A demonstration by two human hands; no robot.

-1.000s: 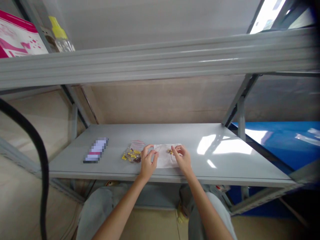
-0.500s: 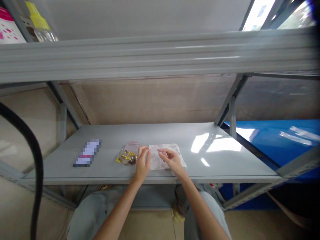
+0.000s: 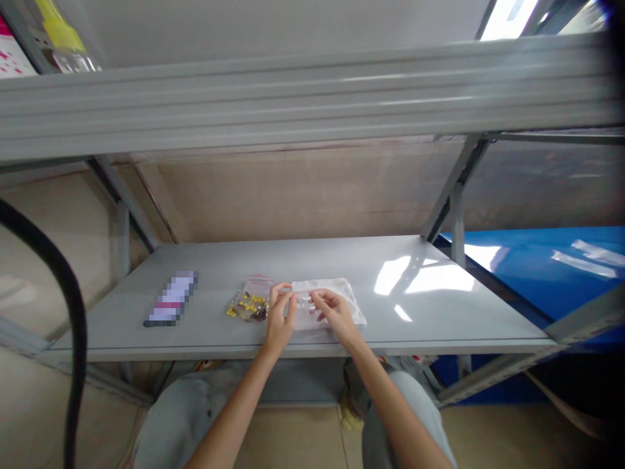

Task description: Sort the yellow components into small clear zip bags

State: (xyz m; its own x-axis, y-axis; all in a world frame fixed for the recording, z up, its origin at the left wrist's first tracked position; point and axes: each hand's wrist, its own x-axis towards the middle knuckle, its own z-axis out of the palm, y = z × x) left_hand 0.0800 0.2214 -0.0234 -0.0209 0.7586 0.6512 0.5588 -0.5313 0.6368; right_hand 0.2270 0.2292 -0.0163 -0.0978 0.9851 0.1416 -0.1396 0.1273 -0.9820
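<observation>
My left hand is raised over the shelf with its thumb and fingertips pinched on one end of a thin reddish cord. Facing it, my right hand pinches the cord's other side between thumb and forefinger. The fine strand shows only faintly in the gap between the hands. Under them lies a white cloth, partly covered by my right hand. Just left of my left hand rests a clear zip bag with yellow and dark brown bead-like pieces, its right side hidden by my fingers.
A phone with a blurred screen lies on the left of the grey shelf. The upper shelf's thick edge crosses above. A black hose curves at far left. A yellow-topped bottle stands upper left.
My right hand's fingertips have closed on the cord, which arced up between the hands before and now looks straighter. My left hand has stayed nearly in place. The view has tilted slightly.
</observation>
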